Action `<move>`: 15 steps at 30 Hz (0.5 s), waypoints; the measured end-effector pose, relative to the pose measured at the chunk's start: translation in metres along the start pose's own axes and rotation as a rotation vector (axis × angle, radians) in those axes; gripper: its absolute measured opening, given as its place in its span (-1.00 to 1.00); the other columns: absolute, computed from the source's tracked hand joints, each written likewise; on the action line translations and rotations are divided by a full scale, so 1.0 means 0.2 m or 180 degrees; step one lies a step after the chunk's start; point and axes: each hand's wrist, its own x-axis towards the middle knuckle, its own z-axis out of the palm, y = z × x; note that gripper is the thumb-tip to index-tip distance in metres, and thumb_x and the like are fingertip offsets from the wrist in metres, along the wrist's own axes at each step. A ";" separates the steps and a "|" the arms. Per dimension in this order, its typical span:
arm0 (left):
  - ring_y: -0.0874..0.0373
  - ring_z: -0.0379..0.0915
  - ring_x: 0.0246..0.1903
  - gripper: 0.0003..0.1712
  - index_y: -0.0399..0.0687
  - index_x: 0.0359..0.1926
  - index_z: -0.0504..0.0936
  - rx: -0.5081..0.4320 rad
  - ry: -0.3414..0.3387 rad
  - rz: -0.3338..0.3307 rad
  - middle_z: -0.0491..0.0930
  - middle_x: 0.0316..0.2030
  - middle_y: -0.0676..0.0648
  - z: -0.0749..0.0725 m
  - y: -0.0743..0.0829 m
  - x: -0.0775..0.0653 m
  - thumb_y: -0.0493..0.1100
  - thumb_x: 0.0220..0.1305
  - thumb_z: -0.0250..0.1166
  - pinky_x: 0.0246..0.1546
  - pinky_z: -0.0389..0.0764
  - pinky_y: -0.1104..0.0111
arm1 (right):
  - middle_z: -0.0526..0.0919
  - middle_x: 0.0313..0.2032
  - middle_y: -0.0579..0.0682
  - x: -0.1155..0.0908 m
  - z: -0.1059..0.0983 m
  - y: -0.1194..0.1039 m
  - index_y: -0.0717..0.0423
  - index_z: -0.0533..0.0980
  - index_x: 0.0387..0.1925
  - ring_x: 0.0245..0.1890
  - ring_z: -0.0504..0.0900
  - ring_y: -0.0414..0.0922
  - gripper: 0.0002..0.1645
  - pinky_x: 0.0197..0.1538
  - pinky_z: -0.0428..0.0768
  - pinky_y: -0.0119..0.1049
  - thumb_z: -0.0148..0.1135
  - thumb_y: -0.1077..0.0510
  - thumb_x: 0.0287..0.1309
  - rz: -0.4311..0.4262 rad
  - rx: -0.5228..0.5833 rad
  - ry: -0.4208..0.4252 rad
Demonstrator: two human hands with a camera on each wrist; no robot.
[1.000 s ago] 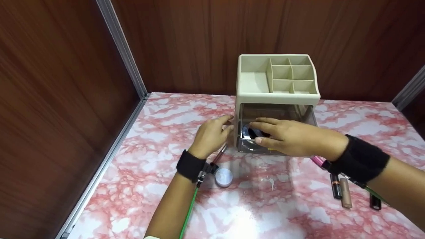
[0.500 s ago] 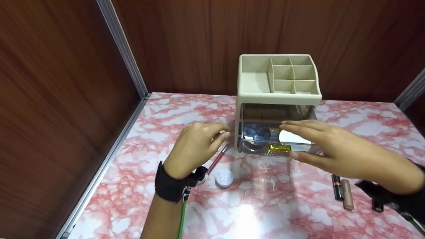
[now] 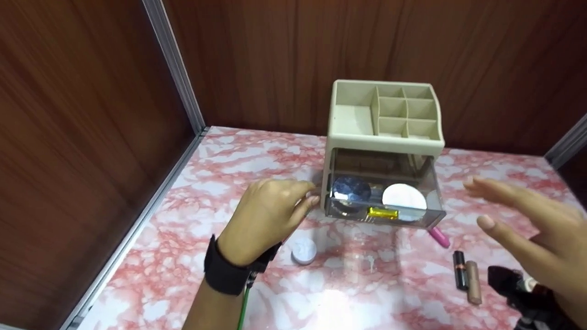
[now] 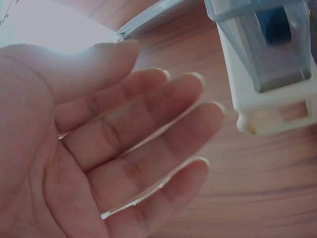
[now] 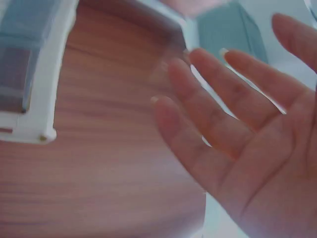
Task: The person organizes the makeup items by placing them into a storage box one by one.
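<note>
A cream cosmetics organizer (image 3: 387,143) stands on the table with its clear drawer (image 3: 424,219) pulled out. Inside the drawer lie a dark blue round compact (image 3: 352,189) and a white round case (image 3: 403,197). A shiny yellow piece (image 3: 383,212) shows at the drawer's front. My left hand (image 3: 268,215) is just left of the organizer, fingers extended and holding nothing, as the left wrist view shows. To the right of the drawer, my right hand (image 3: 541,233) hovers with fingers spread and nothing in it.
A small white round jar (image 3: 304,251) sits below my left hand. A pink tube (image 3: 439,237), a black lipstick tube (image 3: 460,270) and a tan tube (image 3: 473,282) lie at the right. Brown wood-grain panels (image 3: 257,64) enclose the back and sides.
My right hand has drawn out of the drawer and moved right, uncovering both round items. My left hand has shifted slightly left and toward me. The head view has tilted a little.
</note>
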 end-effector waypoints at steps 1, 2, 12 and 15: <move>0.28 0.41 -0.63 -0.72 0.01 -0.32 0.62 -0.0007 -0.0026 0.0005 0.55 -0.56 0.16 0.01 0.01 -0.01 0.06 0.22 0.11 -0.59 0.44 0.35 | 0.56 -0.13 0.20 -0.03 -0.01 0.01 0.40 0.43 -0.01 -0.09 0.52 -0.12 -0.47 0.05 0.31 -0.47 0.30 0.32 -0.10 0.0075 -0.0046 -0.0025; 0.29 0.39 -0.65 -0.73 0.01 -0.35 0.62 -0.0019 -0.0056 0.0007 0.53 -0.58 0.17 0.02 0.01 -0.01 0.06 0.22 0.11 -0.61 0.43 0.36 | 0.58 -0.14 0.16 -0.05 -0.01 0.02 0.36 0.43 0.01 -0.10 0.53 -0.18 -0.45 0.03 0.32 -0.52 0.30 0.34 -0.12 0.0175 -0.0116 -0.0074; 0.22 0.35 -0.66 -0.71 0.08 -0.52 0.41 0.0189 -0.1059 -0.0475 0.36 -0.68 0.17 0.18 -0.04 0.01 0.12 0.06 0.26 -0.66 0.36 0.29 | 0.60 -0.22 -0.05 -0.11 0.00 0.19 0.09 0.42 0.04 -0.36 0.58 -0.25 -0.47 -0.37 0.50 -0.39 0.24 -0.03 0.03 0.1405 -0.0857 -0.1433; 0.21 0.36 -0.66 -0.71 0.08 -0.50 0.43 0.0308 -0.1281 -0.0559 0.37 -0.68 0.15 0.23 -0.07 0.03 0.14 0.03 0.26 -0.65 0.37 0.29 | 0.63 -0.29 -0.03 -0.09 0.05 0.26 0.14 0.49 -0.07 -0.35 0.60 -0.14 -0.42 -0.35 0.51 -0.21 0.18 -0.20 0.02 0.1530 -0.0919 -0.1806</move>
